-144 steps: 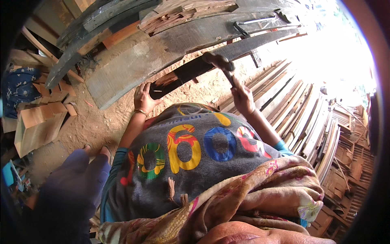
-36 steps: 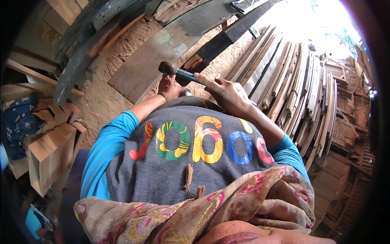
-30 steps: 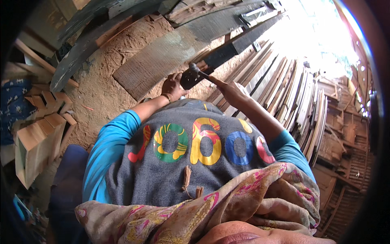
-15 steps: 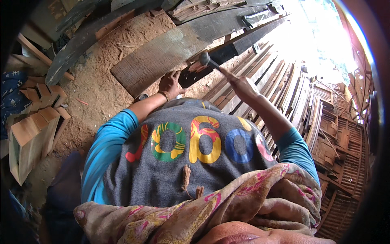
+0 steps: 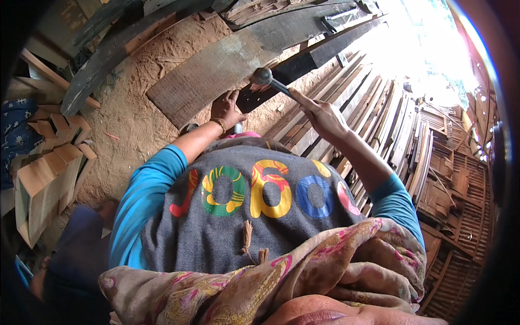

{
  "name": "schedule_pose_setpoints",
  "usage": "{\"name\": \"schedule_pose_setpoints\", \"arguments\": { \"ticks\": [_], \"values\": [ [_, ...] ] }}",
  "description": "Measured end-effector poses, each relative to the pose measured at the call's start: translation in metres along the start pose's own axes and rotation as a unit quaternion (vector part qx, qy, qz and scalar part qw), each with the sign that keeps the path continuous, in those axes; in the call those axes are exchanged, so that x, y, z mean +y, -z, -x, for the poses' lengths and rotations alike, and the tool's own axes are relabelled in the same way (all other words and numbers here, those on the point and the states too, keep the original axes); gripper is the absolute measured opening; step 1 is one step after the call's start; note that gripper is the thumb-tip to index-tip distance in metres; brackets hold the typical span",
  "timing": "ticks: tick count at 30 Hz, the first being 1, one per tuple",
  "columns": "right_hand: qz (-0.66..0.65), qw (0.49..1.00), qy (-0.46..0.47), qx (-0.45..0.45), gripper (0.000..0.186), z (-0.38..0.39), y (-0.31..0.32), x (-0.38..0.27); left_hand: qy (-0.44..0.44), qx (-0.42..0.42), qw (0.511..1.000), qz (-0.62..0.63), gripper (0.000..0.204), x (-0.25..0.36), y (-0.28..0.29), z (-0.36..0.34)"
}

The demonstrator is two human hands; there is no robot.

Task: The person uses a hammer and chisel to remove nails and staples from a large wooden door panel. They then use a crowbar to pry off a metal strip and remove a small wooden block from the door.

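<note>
My right hand (image 5: 322, 116) is wrapped around the handle of a hammer (image 5: 279, 86), whose round dark head is raised over a long black board (image 5: 303, 65) with a broken reddish patch and pale specks near its near end. My left hand (image 5: 227, 108) grips that near end, fingers curled at its edge beside a wide weathered grey-brown plank (image 5: 184, 92). A small silvery object (image 5: 238, 128) shows just below my left hand, partly hidden, too unclear to name.
Long boards (image 5: 368, 119) are stacked to the right. Grey planks (image 5: 103, 70) lie across the upper left over sawdust-covered ground. Wooden offcuts (image 5: 49, 173) and blue patterned cloth (image 5: 16, 135) are at left. Another person's dark-clothed leg (image 5: 76, 249) is at lower left. Bright daylight fills the upper right.
Since the oldest frame, my left hand has shifted right along with the view. The hammer dropped low near my left hand, rose again, and has tilted slightly leftward in the last half second.
</note>
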State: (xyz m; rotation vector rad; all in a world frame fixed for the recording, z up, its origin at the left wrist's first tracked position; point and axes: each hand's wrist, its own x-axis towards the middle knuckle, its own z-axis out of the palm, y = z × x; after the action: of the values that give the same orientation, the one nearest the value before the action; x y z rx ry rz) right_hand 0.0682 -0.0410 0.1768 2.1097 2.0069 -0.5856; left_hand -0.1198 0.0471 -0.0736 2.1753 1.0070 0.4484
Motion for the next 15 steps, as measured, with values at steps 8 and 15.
{"name": "schedule_pose_setpoints", "arguments": {
  "ticks": [8, 15],
  "values": [
    [0.193, 0.971, 0.055, -0.132, 0.052, -0.011, -0.013, -0.01, 0.027, 0.029, 0.998, 0.044, 0.084, -0.006, -0.015, 0.006],
    [0.02, 0.982, 0.172, -0.074, 0.051, -0.03, 0.013, -0.018, -0.001, 0.175, 0.973, 0.149, 0.09, -0.002, -0.03, 0.021]
  ]
}}
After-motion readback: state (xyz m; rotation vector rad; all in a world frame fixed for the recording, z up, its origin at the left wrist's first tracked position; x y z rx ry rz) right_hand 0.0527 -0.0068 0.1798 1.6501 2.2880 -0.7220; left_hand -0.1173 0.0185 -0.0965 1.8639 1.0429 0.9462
